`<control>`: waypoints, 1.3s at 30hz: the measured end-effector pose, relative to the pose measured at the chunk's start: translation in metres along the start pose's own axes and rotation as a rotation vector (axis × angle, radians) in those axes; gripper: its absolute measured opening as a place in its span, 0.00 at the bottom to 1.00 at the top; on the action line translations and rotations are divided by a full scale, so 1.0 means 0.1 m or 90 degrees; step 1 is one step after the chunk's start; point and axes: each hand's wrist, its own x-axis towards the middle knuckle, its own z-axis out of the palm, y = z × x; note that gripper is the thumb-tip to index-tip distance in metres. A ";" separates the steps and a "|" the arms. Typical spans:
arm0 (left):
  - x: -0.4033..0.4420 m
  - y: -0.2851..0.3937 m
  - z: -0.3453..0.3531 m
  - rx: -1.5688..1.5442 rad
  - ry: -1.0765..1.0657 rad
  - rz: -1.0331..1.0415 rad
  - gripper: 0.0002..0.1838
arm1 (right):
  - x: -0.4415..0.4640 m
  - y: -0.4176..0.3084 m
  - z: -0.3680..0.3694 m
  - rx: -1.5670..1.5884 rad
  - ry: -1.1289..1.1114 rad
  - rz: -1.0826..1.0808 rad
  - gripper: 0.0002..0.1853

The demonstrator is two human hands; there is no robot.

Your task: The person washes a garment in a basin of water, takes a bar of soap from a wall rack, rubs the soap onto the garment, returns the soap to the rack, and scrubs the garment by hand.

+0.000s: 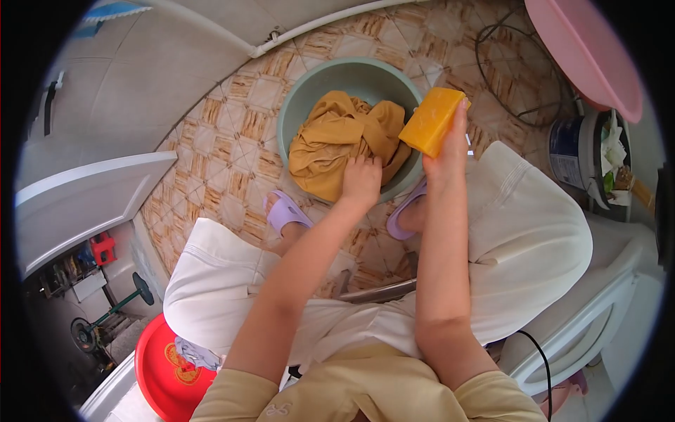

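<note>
Grasping yellow block (432, 122): right hand (450, 149) | touching tan cloth (329, 144) in green basin (383, 79): left hand (362, 179), finger closure unclear

Two hands (362, 179) (450, 144), one yellow block (432, 121), one green basin (394, 81), two slippers (285, 211) (401, 219).

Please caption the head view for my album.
Right hand holds a yellow rectangular bar; left hand touches mustard cloth in a round green basin.

smooth kinda waxy-looking yellow block (432, 121), matt crumply mustard cloth (330, 137), plain smooth plastic green basin (376, 81), smooth pink plastic basin (590, 53), slightly shiny floor tiles (221, 165)
</note>
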 end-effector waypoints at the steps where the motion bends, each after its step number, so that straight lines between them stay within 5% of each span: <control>1: 0.01 -0.03 0.08 0.007 -0.031 -0.060 0.15 | -0.02 -0.02 0.03 -0.010 0.004 -0.006 0.29; 5: -0.05 -0.24 0.03 -0.263 0.081 -0.033 0.20 | -0.05 -0.11 -0.01 -0.009 -0.038 -0.005 0.30; 7: -0.15 -0.23 -0.40 -0.926 0.149 -0.250 0.24 | -0.04 -0.12 -0.05 -0.036 -0.046 0.003 0.31; 8: -0.20 -0.29 -0.54 -0.921 0.158 -0.249 0.24 | -0.01 -0.12 -0.06 -0.032 -0.054 0.005 0.31; 10: -0.33 -0.40 -0.82 -1.225 0.266 -0.228 0.22 | 0.02 -0.07 -0.11 -0.030 -0.017 0.009 0.30; 13: -0.58 -0.33 -1.35 -1.341 0.416 -0.289 0.23 | 0.03 0.05 -0.15 -0.022 -0.034 0.023 0.29; 20: -0.91 -0.49 -1.25 -1.572 0.344 -0.072 0.26 | -0.05 0.60 -0.17 -0.193 -0.069 0.106 0.29; 22: -0.85 -0.46 -1.15 -1.547 0.349 -0.160 0.27 | -0.27 0.79 -0.05 -0.281 -0.105 0.161 0.30; 24: -0.76 -0.41 -0.96 -1.518 0.351 -0.249 0.28 | -0.44 1.11 0.02 -0.377 -0.180 0.048 0.31; 26: -0.71 -0.38 -0.69 -1.265 0.459 -0.224 0.30 | -0.80 1.33 0.19 -0.454 -0.266 -0.160 0.28; 28: -0.78 -0.42 -0.62 -1.351 0.369 -0.254 0.28 | -1.26 1.16 0.41 -0.811 -0.287 -0.335 0.28; 31: -0.84 -0.46 -0.64 -1.545 0.333 -0.129 0.29 | -1.31 1.08 0.57 -0.970 -0.343 -0.509 0.29; 34: -0.81 -0.31 -0.74 -1.651 0.362 -0.203 0.26 | -0.93 1.01 0.56 -1.081 -0.220 -0.517 0.29; 36: -0.86 -0.33 -0.74 -1.658 0.335 -0.120 0.26 | -0.43 0.97 0.38 -0.779 -0.162 -0.222 0.30; 39: -0.92 -0.31 -0.78 -1.685 0.286 -0.115 0.27 | -0.42 0.66 0.38 -0.802 -0.134 -0.385 0.29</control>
